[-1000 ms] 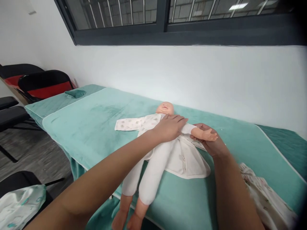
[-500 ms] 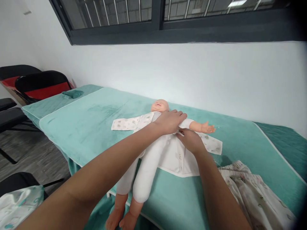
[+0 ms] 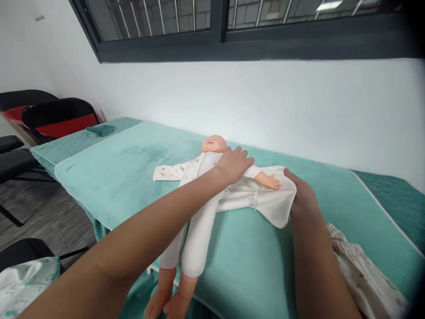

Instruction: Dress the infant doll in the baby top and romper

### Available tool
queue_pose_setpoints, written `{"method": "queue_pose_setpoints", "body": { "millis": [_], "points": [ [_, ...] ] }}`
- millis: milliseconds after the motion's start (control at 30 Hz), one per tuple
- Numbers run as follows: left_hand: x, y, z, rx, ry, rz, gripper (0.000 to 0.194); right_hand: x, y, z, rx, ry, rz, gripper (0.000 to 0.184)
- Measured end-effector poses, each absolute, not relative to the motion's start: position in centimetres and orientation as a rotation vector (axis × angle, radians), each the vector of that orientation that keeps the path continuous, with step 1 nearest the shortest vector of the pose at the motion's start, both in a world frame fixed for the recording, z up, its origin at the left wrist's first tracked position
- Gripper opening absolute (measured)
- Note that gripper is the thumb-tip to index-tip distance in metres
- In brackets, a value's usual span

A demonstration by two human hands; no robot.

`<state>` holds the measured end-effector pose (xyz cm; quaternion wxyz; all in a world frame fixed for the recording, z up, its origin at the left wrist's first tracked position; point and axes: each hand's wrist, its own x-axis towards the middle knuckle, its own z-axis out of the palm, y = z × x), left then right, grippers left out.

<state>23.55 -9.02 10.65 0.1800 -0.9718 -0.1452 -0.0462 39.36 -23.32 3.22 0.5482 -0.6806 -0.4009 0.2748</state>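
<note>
A baby doll (image 3: 212, 145) in a white body suit lies on its back on a teal-covered table (image 3: 133, 173), its feet hanging over the near edge. My left hand (image 3: 234, 164) rests flat on the doll's chest, fingers spread. A small white printed garment (image 3: 265, 201) lies under the doll, one sleeve stretched out to the left. My right hand (image 3: 303, 197) grips the garment's right side and holds it lifted beside the doll's right arm (image 3: 267, 179).
Another printed cloth (image 3: 365, 274) lies at the table's near right. A folded teal cloth (image 3: 101, 130) sits at the far left end. Black and red chairs (image 3: 49, 117) stand to the left. A patterned cloth (image 3: 23, 288) lies at the bottom left. A white wall runs behind the table.
My right hand let go of the doll's right arm, moved to the garment and pulled its right side up and outward. The doll has tilted slightly to the left.
</note>
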Motion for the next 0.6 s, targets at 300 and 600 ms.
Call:
{"method": "queue_pose_setpoints", "body": {
  "millis": [300, 600],
  "points": [
    [25.9, -10.1, 8.7, -2.720, -0.754, -0.112, 0.030, 36.2, -22.8, 4.5, -1.365, -0.854, 0.865, 0.075],
    [25.2, -7.6, 9.0, -3.502, -0.535, -0.332, 0.024, 32.4, -22.2, 5.7, -0.990, -0.910, 0.952, 0.058]
  ]
}}
